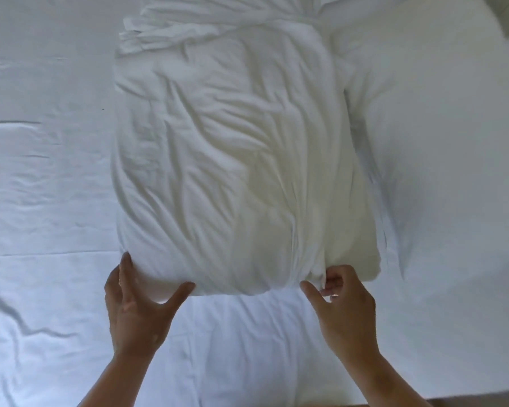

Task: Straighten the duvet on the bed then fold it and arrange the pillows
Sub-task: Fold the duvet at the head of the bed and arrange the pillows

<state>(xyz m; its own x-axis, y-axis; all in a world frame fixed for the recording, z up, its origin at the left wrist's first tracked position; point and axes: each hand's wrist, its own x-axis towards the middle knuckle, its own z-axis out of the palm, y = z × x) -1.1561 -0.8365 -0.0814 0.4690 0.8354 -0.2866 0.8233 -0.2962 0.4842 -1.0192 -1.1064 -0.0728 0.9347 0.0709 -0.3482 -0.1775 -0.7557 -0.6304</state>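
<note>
White bed sheet [41, 201] fills almost the whole head view; creased, with long ridges on the left and near side. A brownish strip shows past the sheet's near right edge; cannot tell what it is.

Folded duvet [232, 148]: thick white bundle lying on the sheet at centre, long axis running away from the person. Top surface heavily wrinkled. Far end shows bunched, layered edges fanning to the left.

Pillow [441, 127]: white, flat on the sheet just to the right of the duvet, touching or slightly tucked under the duvet's right side; exact overlap not clear.

Left hand [135, 306]: at the duvet's near left corner, fingers straight and spread. Thumb [180, 290] lies along the near edge, and the fingers run up the left side, so the hand cups the corner.

Right hand [344, 306]: at the near edge, right of centre. Fingers curled, pinching a gathered fold of duvet fabric; index finger extended leftwards along the edge.

Small dark speck [103, 109] on the sheet left of the duvet.
</note>
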